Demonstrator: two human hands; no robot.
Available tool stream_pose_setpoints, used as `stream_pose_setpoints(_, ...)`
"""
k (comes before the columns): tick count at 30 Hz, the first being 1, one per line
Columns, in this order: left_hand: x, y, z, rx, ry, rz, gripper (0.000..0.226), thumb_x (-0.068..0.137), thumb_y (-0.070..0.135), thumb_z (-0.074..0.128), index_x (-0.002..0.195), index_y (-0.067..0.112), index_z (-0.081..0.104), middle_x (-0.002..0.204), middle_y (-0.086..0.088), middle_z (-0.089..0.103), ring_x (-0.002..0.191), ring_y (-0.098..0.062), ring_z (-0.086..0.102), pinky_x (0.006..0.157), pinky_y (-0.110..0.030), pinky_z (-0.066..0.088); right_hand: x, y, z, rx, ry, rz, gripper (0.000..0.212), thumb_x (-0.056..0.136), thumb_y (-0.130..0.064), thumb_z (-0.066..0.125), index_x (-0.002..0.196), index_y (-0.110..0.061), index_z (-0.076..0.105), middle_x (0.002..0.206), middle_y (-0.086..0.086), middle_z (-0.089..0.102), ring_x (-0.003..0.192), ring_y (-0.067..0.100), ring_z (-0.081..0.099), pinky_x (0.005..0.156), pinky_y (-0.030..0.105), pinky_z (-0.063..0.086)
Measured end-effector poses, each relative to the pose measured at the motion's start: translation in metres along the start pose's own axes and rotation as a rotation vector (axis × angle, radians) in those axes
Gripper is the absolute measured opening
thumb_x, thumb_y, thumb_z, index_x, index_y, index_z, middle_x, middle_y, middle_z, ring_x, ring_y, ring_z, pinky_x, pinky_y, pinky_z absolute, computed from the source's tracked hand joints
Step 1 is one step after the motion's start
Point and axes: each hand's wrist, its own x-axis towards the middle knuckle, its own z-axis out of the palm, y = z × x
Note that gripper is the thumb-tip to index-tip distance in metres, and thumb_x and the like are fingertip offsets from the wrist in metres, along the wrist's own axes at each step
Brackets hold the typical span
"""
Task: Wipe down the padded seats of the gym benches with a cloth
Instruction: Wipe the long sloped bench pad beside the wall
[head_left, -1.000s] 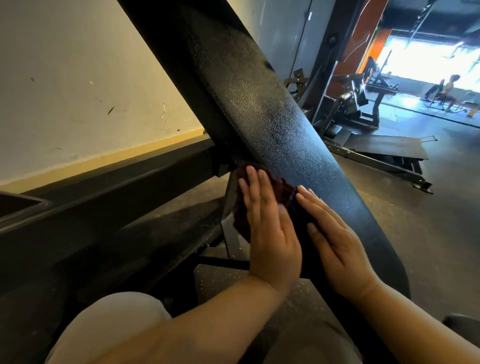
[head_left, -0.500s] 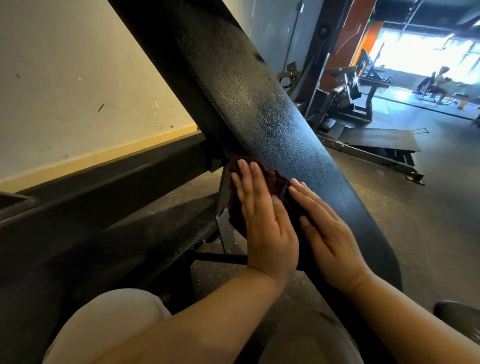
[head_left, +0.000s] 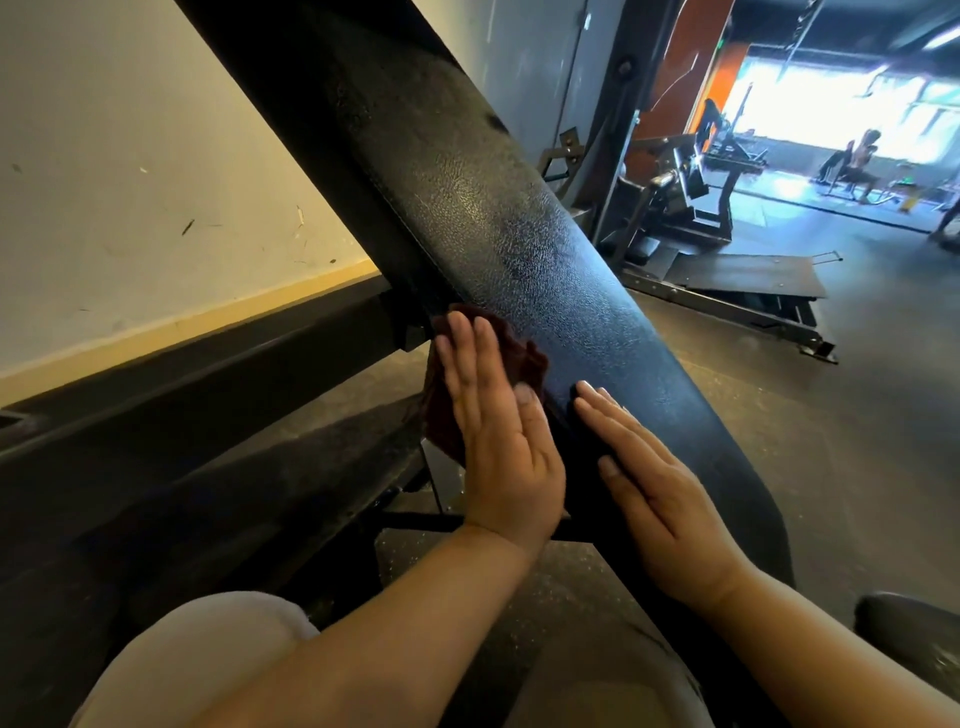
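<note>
Since a second ago our two hands have drawn slightly apart, a strip of bare pad now showing between them where the fingertips nearly met, and the cloth (head_left: 519, 358) sits a little higher against the pad's left edge. We press our left hand (head_left: 498, 436) flat on the dark red cloth, fingers straight and close together, holding nothing by curling; the cloth bunches out beyond the fingertips and wraps over the left edge of the padded bench seat (head_left: 519, 228), hanging a little down its side. Our right hand (head_left: 660, 499) lies flat on the pad just beside the left hand, fingers straight and together, palm on the bare vinyl near the pad's lower end. The black pad runs as a long slanted board from upper left to lower right, its rounded lower corner close to our right forearm. Along its left edge a dark frame beam (head_left: 208, 374) meets it just above the cloth, leaving little room on that side. Above our fingers the pad's surface stretches open. To the right of the pad the floor (head_left: 857, 441) lies open as far as another machine (head_left: 727, 270) well apart, and beyond it a person (head_left: 860, 166) sits far off by bright windows. Left of the beam stands a pale wall (head_left: 130, 182). Our knee (head_left: 192, 660) in light fabric shows at the lower left.
</note>
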Motion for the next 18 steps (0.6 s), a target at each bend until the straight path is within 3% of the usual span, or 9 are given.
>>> stream_pose_setpoints(3, -0.017, 0.007, 0.006, 0.007, -0.018, -0.006, 0.057, 0.105, 0.010, 0.035, 0.155, -0.003, 0.013, 0.166, -0.014, 0.003, 0.154, -0.029, -0.004, 0.126, -0.040, 0.004, -0.019, 0.005, -0.002, -0.038, 0.019, 0.016, 0.051, 0.101, -0.010, 0.046, 0.151, -0.016, 0.041, 0.161, -0.010, 0.034, 0.150, 0.015, 0.027, 0.121, 0.040, 0.025)
stream_pose_setpoints(8, -0.041, -0.002, 0.006, 0.094, -0.214, 0.198, 0.057, 0.104, 0.016, 0.030, 0.156, 0.002, 0.010, 0.167, -0.009, 0.003, 0.154, -0.033, -0.004, 0.124, -0.051, 0.007, -0.020, 0.006, 0.004, -0.031, 0.079, 0.012, 0.047, 0.101, -0.018, 0.044, 0.149, -0.015, 0.043, 0.159, -0.014, 0.034, 0.149, 0.015, 0.031, 0.121, 0.033, 0.027)
stream_pose_setpoints(14, -0.008, -0.002, 0.000, 0.017, -0.027, 0.048, 0.055, 0.103, 0.009, 0.035, 0.154, -0.005, 0.020, 0.166, -0.015, 0.009, 0.154, -0.030, 0.001, 0.125, -0.050, 0.010, -0.020, 0.001, 0.004, -0.041, 0.075, 0.022, 0.050, 0.100, -0.008, 0.046, 0.149, -0.013, 0.043, 0.159, -0.007, 0.038, 0.149, 0.017, 0.031, 0.121, 0.039, 0.026)
stream_pose_setpoints(18, -0.032, 0.008, 0.008, 0.023, -0.076, 0.026, 0.056, 0.104, 0.011, 0.033, 0.155, -0.002, 0.016, 0.167, -0.013, 0.004, 0.154, -0.030, -0.003, 0.125, -0.045, 0.007, -0.022, 0.005, 0.004, -0.052, 0.063, 0.023, 0.048, 0.102, -0.018, 0.043, 0.150, -0.014, 0.042, 0.159, -0.007, 0.036, 0.149, 0.017, 0.031, 0.121, 0.038, 0.027)
